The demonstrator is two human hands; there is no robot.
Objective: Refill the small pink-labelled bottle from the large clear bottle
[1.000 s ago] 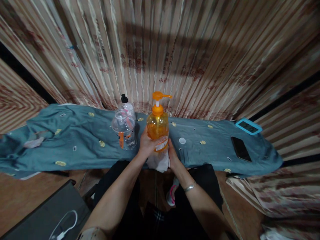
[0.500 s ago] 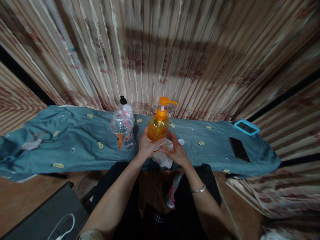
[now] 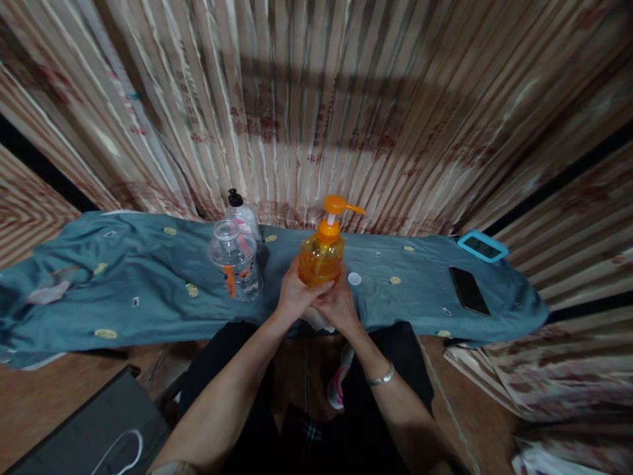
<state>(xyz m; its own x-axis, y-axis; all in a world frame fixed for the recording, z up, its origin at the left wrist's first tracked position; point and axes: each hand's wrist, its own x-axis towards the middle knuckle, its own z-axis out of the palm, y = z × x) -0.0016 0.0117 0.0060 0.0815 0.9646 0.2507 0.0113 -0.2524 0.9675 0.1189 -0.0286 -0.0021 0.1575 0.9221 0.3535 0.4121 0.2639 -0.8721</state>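
Note:
Near the middle of the cloth-covered table I hold a clear amber pump bottle [image 3: 320,258] with an orange pump head, nearly upright, its spout pointing right. My left hand [image 3: 298,290] grips its lower left side. My right hand [image 3: 340,300] is wrapped round the lower right side, and the two hands meet beneath it. A whitish crumpled thing [image 3: 316,320], perhaps a cloth or tissue, shows partly below my hands. To the right of my right hand lies a small white disc [image 3: 355,278]. The bottle's base is hidden by my fingers.
Left of my hands stand a clear plastic bottle [image 3: 240,267] with an orange print and, behind it, a bottle with a black cap [image 3: 235,196]. A blue-framed digital clock [image 3: 482,246] and a black phone [image 3: 469,290] lie at the right. A pleated curtain [image 3: 316,119] hangs behind the table.
My right hand has closed onto the bottle, beside my left hand. The bottle sits slightly further right in view, and the whitish crumpled thing is now more covered by my hands.

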